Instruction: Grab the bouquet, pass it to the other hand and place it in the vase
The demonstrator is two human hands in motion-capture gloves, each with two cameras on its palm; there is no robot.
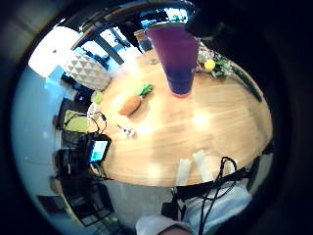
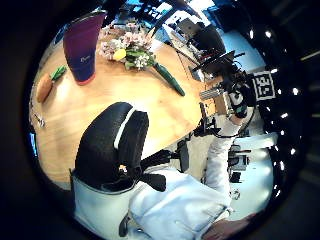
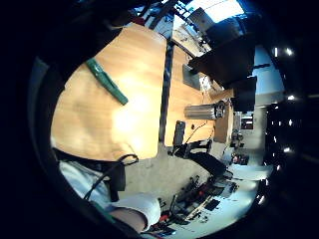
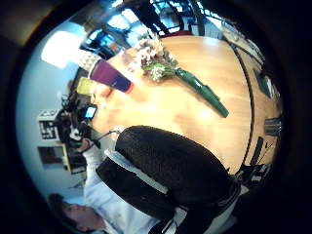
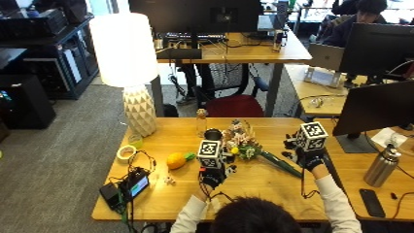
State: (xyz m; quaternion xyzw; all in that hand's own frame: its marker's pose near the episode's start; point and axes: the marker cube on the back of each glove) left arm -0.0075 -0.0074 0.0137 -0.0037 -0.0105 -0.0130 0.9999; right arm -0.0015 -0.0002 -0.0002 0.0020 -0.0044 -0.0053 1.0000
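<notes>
The bouquet [image 5: 240, 144] lies on the wooden table [image 5: 259, 187], its pink and white flowers [image 2: 129, 49] beside the vase and its green wrapped stems [image 5: 283, 164] pointing right. The vase [image 5: 212, 134], a tall purple cup [image 1: 176, 56], stands upright just left of the flowers. My left hand [image 5: 211, 175] hovers over the table in front of the vase, its fingers [image 2: 112, 145] relaxed and holding nothing. My right hand [image 5: 309, 159] hangs above the stem end [image 3: 107, 82], apart from it and holding nothing; its glove [image 4: 170, 165] fills the right thumb side view.
An orange toy fruit [image 5: 176, 160] lies left of the vase, a tape roll [image 5: 126, 152] and a white lamp [image 5: 132, 73] further left. A glass bottle [image 5: 202, 121] stands behind the vase. A small screen device [image 5: 132, 187] with cables sits at the front left.
</notes>
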